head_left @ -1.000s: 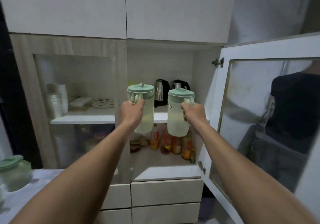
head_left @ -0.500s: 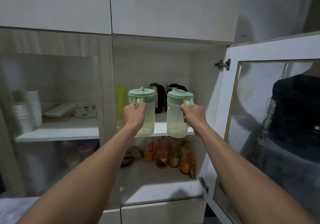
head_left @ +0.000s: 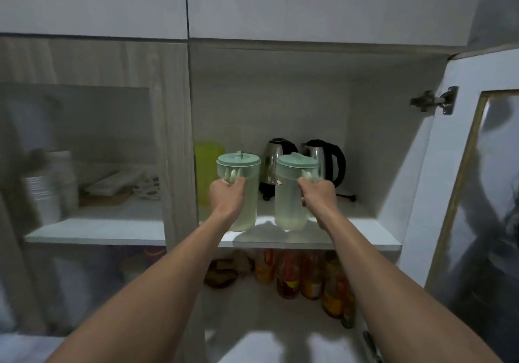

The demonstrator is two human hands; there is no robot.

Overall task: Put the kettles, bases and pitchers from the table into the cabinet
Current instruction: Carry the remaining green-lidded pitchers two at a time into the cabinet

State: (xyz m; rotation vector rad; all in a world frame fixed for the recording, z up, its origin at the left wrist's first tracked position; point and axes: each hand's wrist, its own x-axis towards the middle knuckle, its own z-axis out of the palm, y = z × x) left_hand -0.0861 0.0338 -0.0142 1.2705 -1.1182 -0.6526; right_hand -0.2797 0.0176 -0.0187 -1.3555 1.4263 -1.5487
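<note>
Steel kettles [head_left: 303,166] behind 2 pitchers [head_left: 243,194], fingers [head_left: 233,186] clenched on handles, perhaps touching shelf [head_left: 351,236].

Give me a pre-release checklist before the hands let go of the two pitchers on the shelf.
1. Grip: left hand closed on the left pitcher handle, right hand on the right pitcher handle: ok.
2. Both pitchers upright, green lids on: ok.
3. Bases fully resting on the shelf: cannot tell; they sit near the front edge and contact is unclear.
4. Room behind to push deeper: not ok for far; two kettles and a yellow-green container stand just behind.
5. Cabinet door open, clear of the arms: ok.
6. Gap between the two pitchers: ok, apart.
</note>
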